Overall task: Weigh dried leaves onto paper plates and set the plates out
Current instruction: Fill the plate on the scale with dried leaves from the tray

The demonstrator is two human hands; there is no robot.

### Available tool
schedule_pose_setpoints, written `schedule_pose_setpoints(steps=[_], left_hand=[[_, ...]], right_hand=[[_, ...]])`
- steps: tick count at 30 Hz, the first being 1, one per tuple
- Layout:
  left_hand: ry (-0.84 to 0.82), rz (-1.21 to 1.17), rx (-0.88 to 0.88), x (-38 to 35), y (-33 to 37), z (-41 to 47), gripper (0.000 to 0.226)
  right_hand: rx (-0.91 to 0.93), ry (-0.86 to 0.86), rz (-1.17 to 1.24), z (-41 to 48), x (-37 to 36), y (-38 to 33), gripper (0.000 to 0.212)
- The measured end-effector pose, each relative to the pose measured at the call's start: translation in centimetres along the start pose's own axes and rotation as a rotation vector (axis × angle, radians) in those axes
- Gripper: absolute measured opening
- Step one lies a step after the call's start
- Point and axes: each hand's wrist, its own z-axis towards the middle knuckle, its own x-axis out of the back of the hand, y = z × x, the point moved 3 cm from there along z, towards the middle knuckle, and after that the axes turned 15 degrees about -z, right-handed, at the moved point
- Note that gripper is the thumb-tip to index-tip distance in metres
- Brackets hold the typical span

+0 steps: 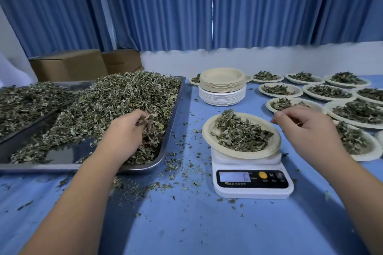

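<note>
Leaves (116,97) fill the steel tray (62,166) at the left of the frame. My left hand (128,130) is sunk in the near edge of the heap with its fingers curled round a clump. I judge that's a top-up for the plate (209,136) on the scale (252,186) at centre right. That plate already carries a loose mound, so the weight is probably close. My right hand (304,128) hovers just beside its right rim with the fingers bent and thumb near forefinger — I can't tell whether it pinches a scrap or nothing. It waits there to trim the portion or lift the plate away. The spare stack (222,87) stands behind the scale within reach. The filled plates (298,92) lie in rows at the upper right, out of the way.
</note>
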Motion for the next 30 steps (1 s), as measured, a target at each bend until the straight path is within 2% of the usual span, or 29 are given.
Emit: schedule_pose_setpoints(steps=[2, 9, 16, 20, 25, 30], left_hand=[[0.008, 0.001, -0.01, 0.1, 0.1, 0.0, 0.01], [0.038, 0.029, 0.023, 0.1, 0.4, -0.2, 0.012], [0.139, -0.023, -0.041, 0.4, 1.7, -0.9, 0.009], [0.182, -0.149, -0.112, 0.3, 3.0, -1.6, 0.01], [0.168, -0.437, -0.184, -1.2, 6.2, -2.4, 0.014], [0.056, -0.455, -0.29, -3.7, 10.9, -1.6, 0.017]], right_hand=[[-0.006, 0.001, 0.005, -0.1, 0.0, 0.1, 0.028], [-0.046, -0.008, 0.028, -0.1, 0.2, 0.5, 0.029], [-0.047, -0.006, 0.067, 0.1, 0.4, 0.9, 0.03], [-0.053, 0.007, 0.081, 0.2, 0.3, 0.9, 0.028], [-0.061, -0.002, 0.081, 0.2, 0.3, 1.2, 0.026], [-0.039, 0.014, 0.07, 0.3, 0.2, 1.2, 0.026]])
